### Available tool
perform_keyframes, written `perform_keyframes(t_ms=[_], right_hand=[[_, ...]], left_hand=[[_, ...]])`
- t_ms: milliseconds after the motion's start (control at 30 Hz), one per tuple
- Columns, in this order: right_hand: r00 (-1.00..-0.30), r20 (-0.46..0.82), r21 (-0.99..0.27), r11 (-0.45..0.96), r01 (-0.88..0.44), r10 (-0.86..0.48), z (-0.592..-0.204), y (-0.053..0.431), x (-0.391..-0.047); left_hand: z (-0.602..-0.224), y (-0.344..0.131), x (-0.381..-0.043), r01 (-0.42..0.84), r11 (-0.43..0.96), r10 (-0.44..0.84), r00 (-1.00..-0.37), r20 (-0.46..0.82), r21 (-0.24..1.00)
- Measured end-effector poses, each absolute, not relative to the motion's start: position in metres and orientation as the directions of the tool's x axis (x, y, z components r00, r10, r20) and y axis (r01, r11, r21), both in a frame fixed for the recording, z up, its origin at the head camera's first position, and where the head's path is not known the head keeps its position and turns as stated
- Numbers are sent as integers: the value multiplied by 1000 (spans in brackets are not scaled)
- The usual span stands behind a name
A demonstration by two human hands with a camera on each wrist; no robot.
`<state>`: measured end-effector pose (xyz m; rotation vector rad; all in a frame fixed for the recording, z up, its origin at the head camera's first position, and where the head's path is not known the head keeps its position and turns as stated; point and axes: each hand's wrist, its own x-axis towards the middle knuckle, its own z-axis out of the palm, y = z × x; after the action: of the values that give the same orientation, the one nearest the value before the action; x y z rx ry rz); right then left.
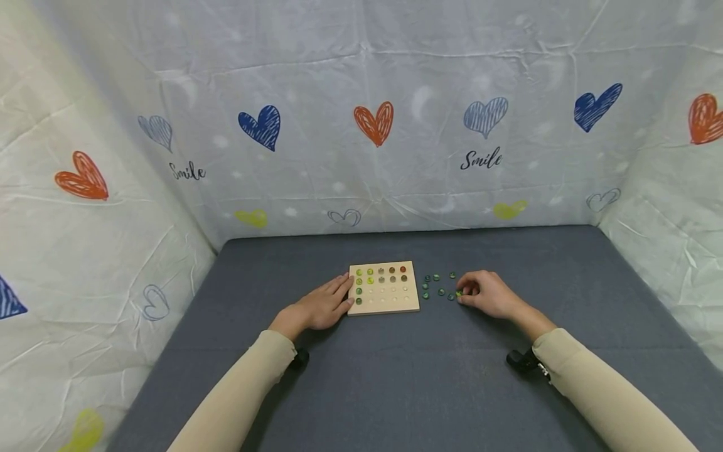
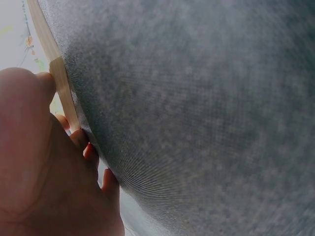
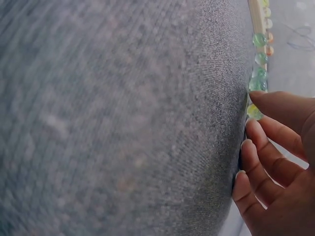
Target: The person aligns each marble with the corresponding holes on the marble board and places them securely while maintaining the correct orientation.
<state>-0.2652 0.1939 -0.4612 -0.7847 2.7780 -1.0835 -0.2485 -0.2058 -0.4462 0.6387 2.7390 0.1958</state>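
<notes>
A pale wooden board (image 1: 390, 305) with rows of round hollows lies flat on the table. Glass marbles fill its two back rows: yellow-green at left, clear and brownish in the middle, reddish at right. Two green marbles (image 1: 358, 296) sit below them in the left column. My left hand (image 1: 316, 307) rests at the board's left edge, its extended fingers and thumb touching it. To the board's right, my right hand (image 1: 490, 294) pinches a yellow-green marble (image 3: 254, 111) between thumb and index finger, low at the cloth. Several loose green marbles (image 1: 442, 292) lie between board and right hand.
Dark grey cloth (image 1: 395, 376) covers the table. Behind it and at both sides hang pale curtains (image 1: 316, 75) printed with hearts and the word Smile. Black straps with small devices (image 1: 522, 362) sit at both wrists, below light beige sleeves.
</notes>
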Motion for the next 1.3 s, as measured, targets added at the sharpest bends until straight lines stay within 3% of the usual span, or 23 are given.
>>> perform_keyframes(t_ms=[1300], right_hand=[[-854,191,-661,579,-477,-484,-443,181,-254]], left_hand=[[-443,-204,-245,403,899,436,-858,-269,172]])
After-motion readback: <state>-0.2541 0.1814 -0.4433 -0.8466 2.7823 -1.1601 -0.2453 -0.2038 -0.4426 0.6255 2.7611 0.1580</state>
